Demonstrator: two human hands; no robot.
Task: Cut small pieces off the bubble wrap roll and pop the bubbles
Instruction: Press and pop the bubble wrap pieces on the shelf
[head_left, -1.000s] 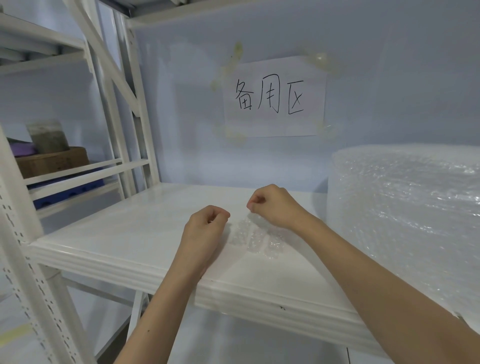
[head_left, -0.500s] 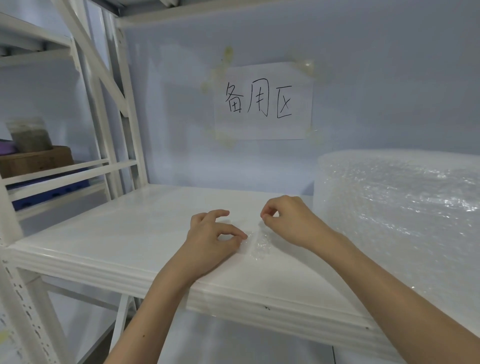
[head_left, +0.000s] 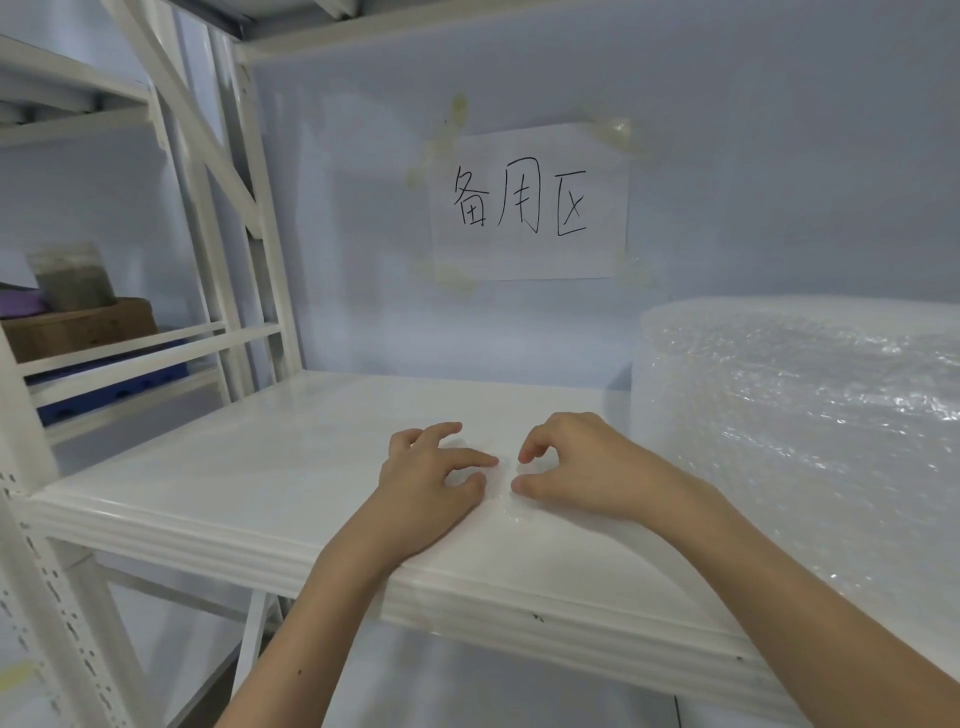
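A small clear piece of bubble wrap lies flat on the white shelf, hard to make out against it. My left hand rests on its left side, thumb and forefinger pinching toward the piece. My right hand mirrors it on the right, thumb and forefinger bent down onto the wrap. The fingertips of both hands nearly meet over the piece. The big bubble wrap roll stands on the shelf right of my right hand.
A paper sign with handwritten characters is taped to the back wall. White rack posts rise at the left. A cardboard box and blue bin sit on the neighbouring shelf. The shelf's front edge runs under my forearms.
Both hands have come closer together and pressed down flat on the small piece, which was lifted and pinched between them a second ago. The view has shifted slightly.
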